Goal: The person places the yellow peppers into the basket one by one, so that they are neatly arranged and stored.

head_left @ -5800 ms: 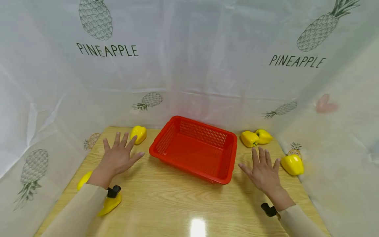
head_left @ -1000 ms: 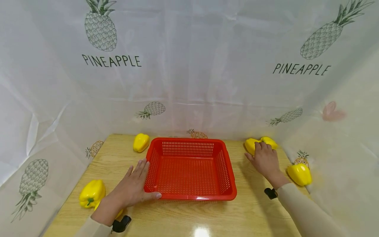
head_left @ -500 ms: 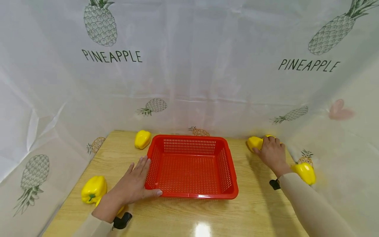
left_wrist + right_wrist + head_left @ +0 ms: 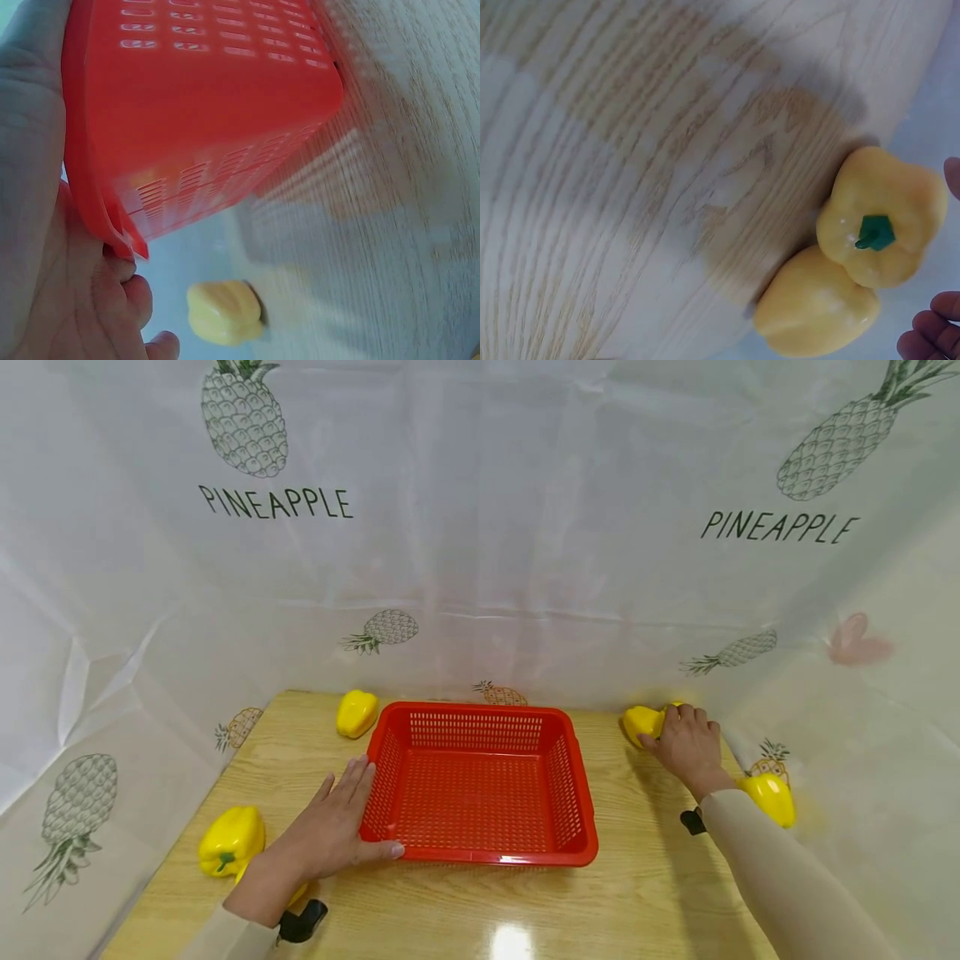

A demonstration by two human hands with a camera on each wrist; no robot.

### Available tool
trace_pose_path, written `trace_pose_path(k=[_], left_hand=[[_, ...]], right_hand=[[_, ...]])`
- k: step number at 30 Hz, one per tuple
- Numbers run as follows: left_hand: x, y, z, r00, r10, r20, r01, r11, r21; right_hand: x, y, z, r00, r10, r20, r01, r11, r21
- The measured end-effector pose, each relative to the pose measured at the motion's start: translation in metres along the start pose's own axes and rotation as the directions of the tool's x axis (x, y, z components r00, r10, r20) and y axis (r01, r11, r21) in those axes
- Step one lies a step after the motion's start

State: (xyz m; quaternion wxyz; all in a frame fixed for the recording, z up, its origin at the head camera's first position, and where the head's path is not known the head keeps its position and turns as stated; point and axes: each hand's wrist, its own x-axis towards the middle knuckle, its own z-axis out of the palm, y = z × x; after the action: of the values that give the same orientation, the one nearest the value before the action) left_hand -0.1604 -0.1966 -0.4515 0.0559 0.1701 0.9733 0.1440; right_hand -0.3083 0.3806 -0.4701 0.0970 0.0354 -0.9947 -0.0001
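In the head view, a red plastic basket [image 4: 480, 802] with slotted walls sits mid-table. My left hand [image 4: 330, 827] rests on its front left corner, fingers straight along the left rim, thumb on the front rim. At the back right, my right hand [image 4: 688, 747] reaches over a pair of yellow bell peppers [image 4: 642, 724], partly covering one. The right wrist view shows one bell pepper [image 4: 889, 199] with a green stem against a second bell pepper [image 4: 817, 304]. My right thumb [image 4: 952, 176] and fingertips [image 4: 930, 330] are spread, apart from both peppers in this view.
Other yellow bell peppers lie at the back left [image 4: 357, 713], front left [image 4: 232, 842] and right edge [image 4: 772, 799]. Another is partly hidden under my left wrist. White pineapple-printed sheeting [image 4: 480, 527] walls in the wooden table [image 4: 435, 910] at the back and sides.
Since the earliest frame, the basket has turned square to me and my left hand has come onto its corner. My right hand has moved forward over the back-right peppers. The last half second shows little movement.
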Motion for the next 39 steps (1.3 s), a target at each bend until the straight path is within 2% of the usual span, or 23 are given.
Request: trace_pose_path(k=[18, 25, 39], left_hand=[[0.002, -0.001, 0.002, 1.000, 0.010, 0.003, -0.010, 1.000, -0.006], [0.001, -0.003, 0.003, 1.000, 0.009, -0.017, -0.009, 1.000, 0.008], [0.000, -0.003, 0.002, 1.000, 0.003, -0.022, -0.004, 1.000, -0.002]], right_hand=[[0.007, 0.000, 0.013, 0.999, 0.029, 0.013, -0.030, 0.997, 0.064], [0.006, -0.002, 0.015, 0.999, 0.044, 0.030, -0.046, 0.996, 0.073], [0.004, -0.003, 0.020, 0.999, 0.031, 0.036, -0.034, 0.996, 0.084]])
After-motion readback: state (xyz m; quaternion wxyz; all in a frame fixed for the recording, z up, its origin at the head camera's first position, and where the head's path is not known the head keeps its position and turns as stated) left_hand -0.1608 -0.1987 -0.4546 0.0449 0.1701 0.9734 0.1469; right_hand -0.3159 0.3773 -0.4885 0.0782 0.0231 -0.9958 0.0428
